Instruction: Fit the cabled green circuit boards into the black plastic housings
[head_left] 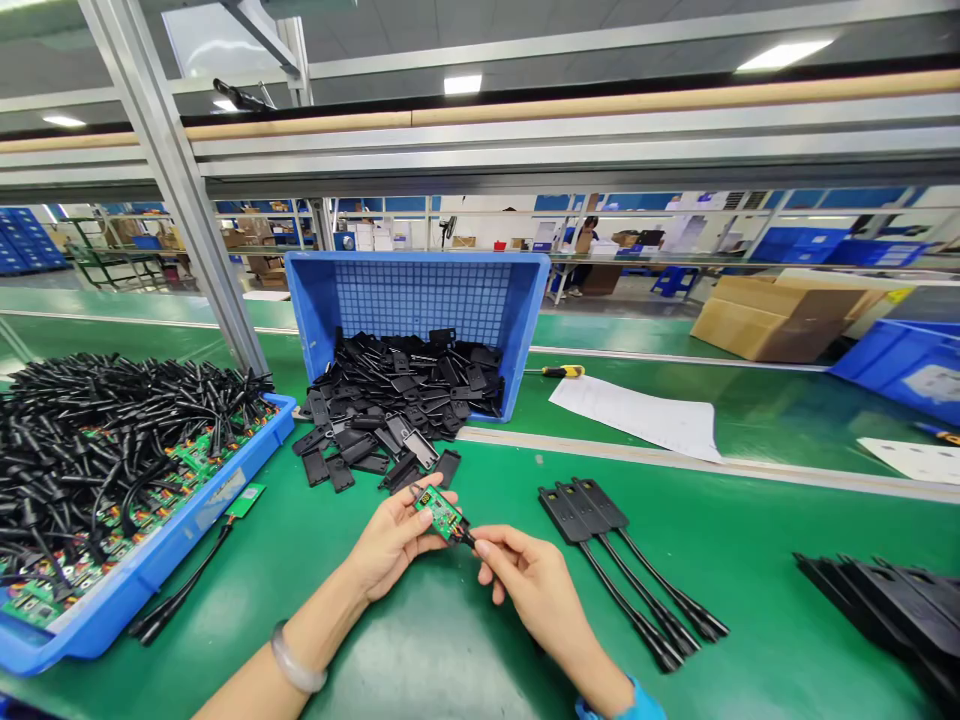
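My left hand [401, 535] is closed around a small green circuit board [442, 512], thumb on its near edge. A black edge shows beneath the board, perhaps a plastic case half, mostly hidden. The fingers of my right hand [525, 580] pinch the black cable [466, 538] where it leaves the board, beside some coloured wires. To the right lie three black cased units [585, 508] side by side, their cables pointing towards me. On the left, a loose circuit board [246, 500] with a black cable rests on the green bench.
A tipped blue crate [529, 340] spills black plastic case parts [405, 385] behind my hands. The blue tray [180, 540] at left is heaped with cabled boards. Further out are a screwdriver [562, 371], a paper sheet [637, 415], a cardboard box [772, 315] and more black units [892, 610].
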